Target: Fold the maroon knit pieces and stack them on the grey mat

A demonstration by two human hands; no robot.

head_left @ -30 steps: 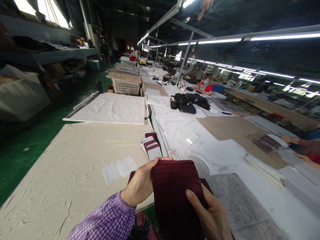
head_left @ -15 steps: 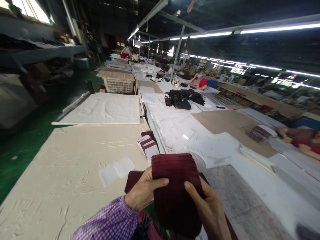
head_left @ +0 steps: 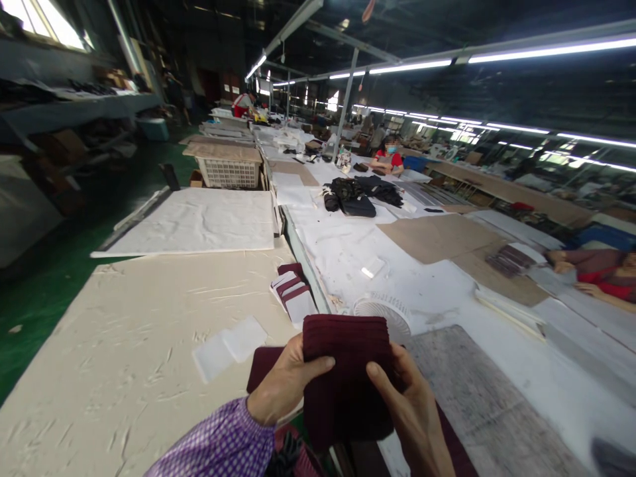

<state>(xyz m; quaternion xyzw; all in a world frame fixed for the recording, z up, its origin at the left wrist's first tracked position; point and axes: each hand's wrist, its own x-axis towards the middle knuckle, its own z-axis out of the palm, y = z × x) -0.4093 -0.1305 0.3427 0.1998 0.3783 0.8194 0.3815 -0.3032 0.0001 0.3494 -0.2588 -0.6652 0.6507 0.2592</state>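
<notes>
Between my hands is a stack of maroon fabric pieces (head_left: pixel 345 384), its layered edges showing along the top. My left hand (head_left: pixel 288 377) grips the left side, thumb across the front face. On the right side, my right hand (head_left: pixel 410 394) holds it with the thumb in front and the fingers behind, partly hidden. Another maroon piece (head_left: pixel 262 366) lies on the table behind my left hand. Just beyond the stack, a fanned pile of white and maroon pieces (head_left: pixel 294 295) rests at the table edge. Two thin white sheets (head_left: pixel 231 346) lie to the left.
A cream-covered table (head_left: pixel 149 331) extends left, and a white-covered table (head_left: pixel 338 245) runs ahead. A round white fan (head_left: pixel 382 310) stands close behind the stack. Dark garments (head_left: pixel 362 195) are heaped farther off. A co-worker's arms (head_left: pixel 591 275) rest at the right edge.
The stack's upper edge has dropped slightly and its front face has tilted, with the lower end drawn up. Both hands keep their hold. The whole view has shifted a little.
</notes>
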